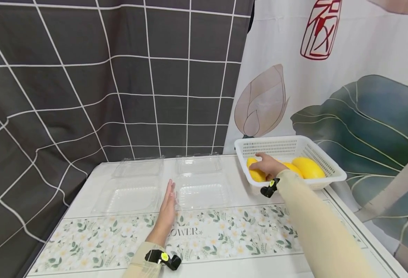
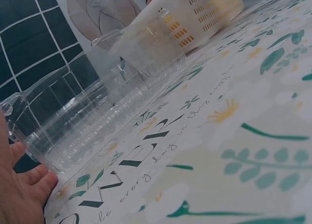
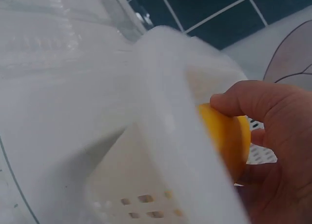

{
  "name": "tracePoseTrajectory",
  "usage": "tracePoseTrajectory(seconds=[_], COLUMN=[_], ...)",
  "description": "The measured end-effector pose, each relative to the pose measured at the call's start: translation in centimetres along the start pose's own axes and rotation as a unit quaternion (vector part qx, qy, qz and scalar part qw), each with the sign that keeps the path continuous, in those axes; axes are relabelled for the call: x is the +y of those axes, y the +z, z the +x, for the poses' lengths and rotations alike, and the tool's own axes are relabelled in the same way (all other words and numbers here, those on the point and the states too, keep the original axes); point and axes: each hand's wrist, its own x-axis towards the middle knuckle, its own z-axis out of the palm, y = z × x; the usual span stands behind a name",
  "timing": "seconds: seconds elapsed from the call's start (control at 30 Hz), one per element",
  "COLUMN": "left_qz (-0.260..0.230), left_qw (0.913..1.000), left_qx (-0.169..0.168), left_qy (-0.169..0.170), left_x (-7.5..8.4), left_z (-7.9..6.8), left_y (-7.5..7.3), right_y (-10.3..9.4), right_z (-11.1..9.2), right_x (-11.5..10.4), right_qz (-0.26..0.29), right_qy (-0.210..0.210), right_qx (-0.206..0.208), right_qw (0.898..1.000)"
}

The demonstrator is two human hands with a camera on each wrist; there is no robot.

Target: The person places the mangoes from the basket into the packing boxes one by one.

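Note:
My right hand (image 1: 269, 166) reaches into a white plastic basket (image 1: 334, 177) and grips a smooth yellow fruit (image 1: 257, 173) at its left end. In the right wrist view the thumb lies on top of this fruit (image 3: 222, 136) and fingers go round its side, with the basket rim (image 3: 165, 102) hiding part of it. Two more yellow fruits (image 1: 308, 167) lie in the basket to the right. My left hand (image 1: 168, 208), fingers straight, rests at the left front corner of a clear clamshell container (image 1: 202, 193). In the left wrist view its fingertips are close to the container wall (image 2: 63, 146).
A second clear clamshell container (image 1: 132, 197) lies with its lid spread back, left of my left hand. A flower-print strip (image 1: 225, 231) runs across the white table (image 1: 256, 266). Behind hang a dark grid curtain (image 1: 169, 77) and a white printed curtain (image 1: 277, 38).

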Motion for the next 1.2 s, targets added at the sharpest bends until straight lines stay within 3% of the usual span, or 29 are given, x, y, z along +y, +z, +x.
tracePoseTrajectory(seconds=[0.3, 0.53, 0.7, 0.87, 1.2], left_qz=[-0.003, 0.005, 0.008, 0.019, 0.035], left_qw=[1.0000, 0.9999, 0.9998, 0.9997, 0.9992], left_qx=[0.005, 0.007, 0.005, 0.013, 0.021], left_qy=[-0.002, 0.009, 0.015, 0.001, 0.000], left_x=[0.2, 0.2, 0.2, 0.2, 0.1], left_z=[-0.1, -0.1, -0.1, -0.3, 0.0], left_y=[0.1, 0.1, 0.1, 0.1, 0.4], right_y=[-2.0, -1.9, -0.8, 0.7, 5.0], right_z=[-1.2, -2.0, -2.6, -2.8, -2.9], right_x=[-2.8, -5.6, -7.8, -9.8, -12.0], right_qz=[-0.015, -0.015, -0.005, 0.000, -0.040], right_qy=[-0.036, -0.080, -0.109, -0.127, -0.171], right_qx=[0.019, 0.049, 0.041, 0.023, -0.001], right_qw=[0.999, 0.995, 0.993, 0.992, 0.984])
